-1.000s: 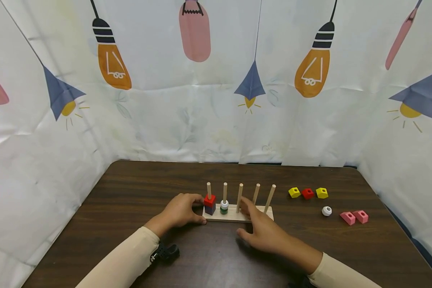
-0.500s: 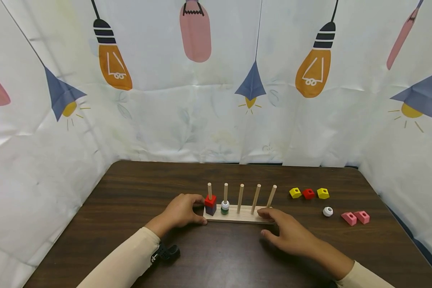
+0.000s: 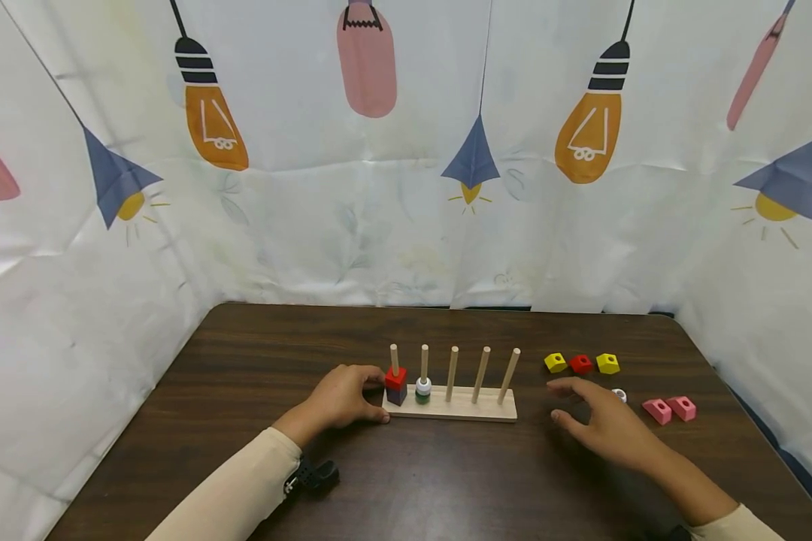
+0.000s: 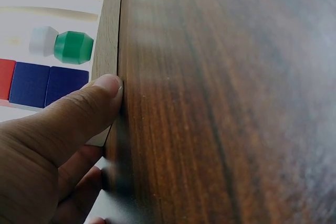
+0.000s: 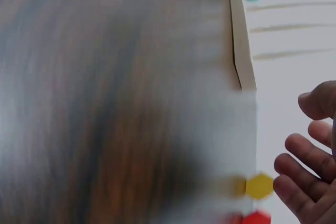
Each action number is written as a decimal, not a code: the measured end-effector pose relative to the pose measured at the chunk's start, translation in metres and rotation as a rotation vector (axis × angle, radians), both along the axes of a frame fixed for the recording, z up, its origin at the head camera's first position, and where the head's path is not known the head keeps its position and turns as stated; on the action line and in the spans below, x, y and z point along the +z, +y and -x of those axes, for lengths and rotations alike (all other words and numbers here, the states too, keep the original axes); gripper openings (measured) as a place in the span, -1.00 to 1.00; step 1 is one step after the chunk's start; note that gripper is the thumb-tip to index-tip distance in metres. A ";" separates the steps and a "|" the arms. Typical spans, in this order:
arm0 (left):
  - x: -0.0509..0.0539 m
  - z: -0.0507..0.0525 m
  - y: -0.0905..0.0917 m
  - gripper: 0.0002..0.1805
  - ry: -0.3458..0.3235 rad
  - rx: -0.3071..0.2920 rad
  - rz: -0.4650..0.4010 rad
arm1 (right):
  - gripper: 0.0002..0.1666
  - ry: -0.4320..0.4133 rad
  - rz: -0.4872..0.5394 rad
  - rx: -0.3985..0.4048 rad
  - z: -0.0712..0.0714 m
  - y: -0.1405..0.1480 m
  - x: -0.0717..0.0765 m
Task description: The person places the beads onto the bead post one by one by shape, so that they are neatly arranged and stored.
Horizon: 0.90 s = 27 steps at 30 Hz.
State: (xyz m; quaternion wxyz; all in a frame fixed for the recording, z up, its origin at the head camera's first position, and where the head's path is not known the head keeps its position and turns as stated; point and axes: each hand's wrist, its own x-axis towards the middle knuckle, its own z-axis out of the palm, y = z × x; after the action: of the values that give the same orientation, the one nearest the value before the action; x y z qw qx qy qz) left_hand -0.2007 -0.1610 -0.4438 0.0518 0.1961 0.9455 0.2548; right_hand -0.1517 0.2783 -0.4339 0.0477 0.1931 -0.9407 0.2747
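My left hand (image 3: 338, 396) grips the left end of a wooden peg board (image 3: 477, 407), its thumb on the front edge in the left wrist view. On the leftmost peg, a red block (image 3: 395, 377) sits above dark blue blocks (image 4: 30, 84). The second peg carries a white bead (image 3: 422, 386) over a green bead (image 4: 73, 47); the other three pegs are bare. Well right of the board, my right hand (image 3: 609, 424) hovers with relaxed, spread fingers and holds nothing. It partly covers a loose white bead (image 3: 620, 394).
Beyond my right hand lie a yellow block (image 3: 555, 363), a red block (image 3: 580, 364) and another yellow block (image 3: 607, 364). Two pink blocks (image 3: 658, 410) lie farther right. A printed curtain (image 3: 379, 240) surrounds the dark wooden table (image 3: 298, 330).
My right hand has moved from the middle pegs rightward past the board's end, toward the loose white bead. The left hand and the board have stayed put.
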 end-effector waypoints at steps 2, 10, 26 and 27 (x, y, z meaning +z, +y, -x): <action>0.000 0.000 -0.001 -0.38 0.005 -0.001 0.005 | -0.51 0.006 0.002 -0.027 0.001 0.010 0.003; 0.001 0.000 -0.001 -0.38 -0.001 0.002 -0.005 | -0.50 0.015 -0.043 -0.081 0.006 0.049 0.005; 0.000 0.000 -0.002 -0.39 0.010 -0.012 -0.004 | -0.69 0.007 -0.213 -0.074 0.020 0.084 -0.004; 0.000 0.000 -0.002 -0.39 0.010 -0.012 -0.004 | -0.70 0.010 -0.220 -0.076 0.020 0.084 -0.005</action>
State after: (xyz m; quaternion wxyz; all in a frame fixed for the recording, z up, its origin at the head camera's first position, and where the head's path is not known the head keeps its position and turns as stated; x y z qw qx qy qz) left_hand -0.2007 -0.1627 -0.4440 0.0482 0.2032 0.9440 0.2553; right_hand -0.1722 0.3621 -0.4385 0.0416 0.1626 -0.9716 0.1669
